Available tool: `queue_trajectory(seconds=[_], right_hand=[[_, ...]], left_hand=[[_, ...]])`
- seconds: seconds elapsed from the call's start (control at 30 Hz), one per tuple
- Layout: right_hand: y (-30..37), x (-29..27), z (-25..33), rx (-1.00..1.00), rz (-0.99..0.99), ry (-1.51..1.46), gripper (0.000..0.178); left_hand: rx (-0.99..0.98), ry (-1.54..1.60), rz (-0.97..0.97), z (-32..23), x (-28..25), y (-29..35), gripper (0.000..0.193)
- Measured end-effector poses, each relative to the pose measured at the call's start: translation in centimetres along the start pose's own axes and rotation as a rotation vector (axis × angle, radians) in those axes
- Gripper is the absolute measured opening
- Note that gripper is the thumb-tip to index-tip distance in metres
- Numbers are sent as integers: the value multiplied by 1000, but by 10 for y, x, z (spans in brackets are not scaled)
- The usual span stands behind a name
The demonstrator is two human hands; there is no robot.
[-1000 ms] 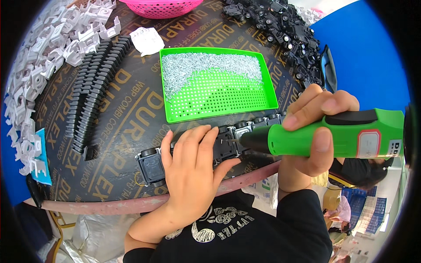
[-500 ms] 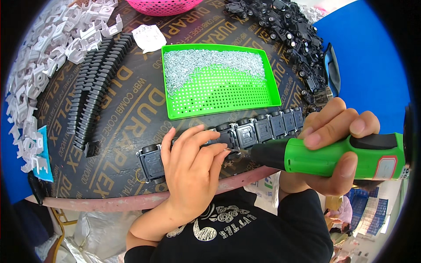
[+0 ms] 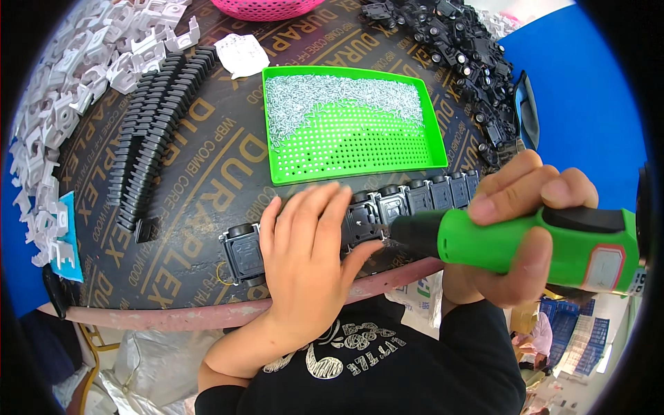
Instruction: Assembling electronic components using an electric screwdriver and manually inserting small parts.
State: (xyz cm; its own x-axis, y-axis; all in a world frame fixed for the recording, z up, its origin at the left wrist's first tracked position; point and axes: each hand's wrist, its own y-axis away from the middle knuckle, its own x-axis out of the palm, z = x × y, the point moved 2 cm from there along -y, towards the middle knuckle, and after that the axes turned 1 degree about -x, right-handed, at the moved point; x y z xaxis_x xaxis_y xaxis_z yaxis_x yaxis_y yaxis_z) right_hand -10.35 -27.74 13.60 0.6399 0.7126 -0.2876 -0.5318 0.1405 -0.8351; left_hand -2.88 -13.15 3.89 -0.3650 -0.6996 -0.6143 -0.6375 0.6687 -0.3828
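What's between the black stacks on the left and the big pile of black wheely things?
In the head view, a green tray of small silvery pieces lies between them, with white paper near its corner. A pink basket sits farther back.

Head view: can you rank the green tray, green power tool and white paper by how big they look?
1. Green tray and green power tool: too close to rank; the tool, partly covered by the right hand, looks nearer the camera.
2. White paper: clearly smallest.
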Motion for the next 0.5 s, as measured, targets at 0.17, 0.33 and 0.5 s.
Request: queue_trajectory(seconds=[0.17,0.33,0.5], right_hand=[[10,14,-6,268,-114,232,41],[6,11,-10,352,132,119,40],[-2,19,-29,81,455,-36,37]], left_hand=[[30,-128,48,2,5,3,63],[39,-131,62,2,5,2,61],[77,-165,78,1,5,1,61]])
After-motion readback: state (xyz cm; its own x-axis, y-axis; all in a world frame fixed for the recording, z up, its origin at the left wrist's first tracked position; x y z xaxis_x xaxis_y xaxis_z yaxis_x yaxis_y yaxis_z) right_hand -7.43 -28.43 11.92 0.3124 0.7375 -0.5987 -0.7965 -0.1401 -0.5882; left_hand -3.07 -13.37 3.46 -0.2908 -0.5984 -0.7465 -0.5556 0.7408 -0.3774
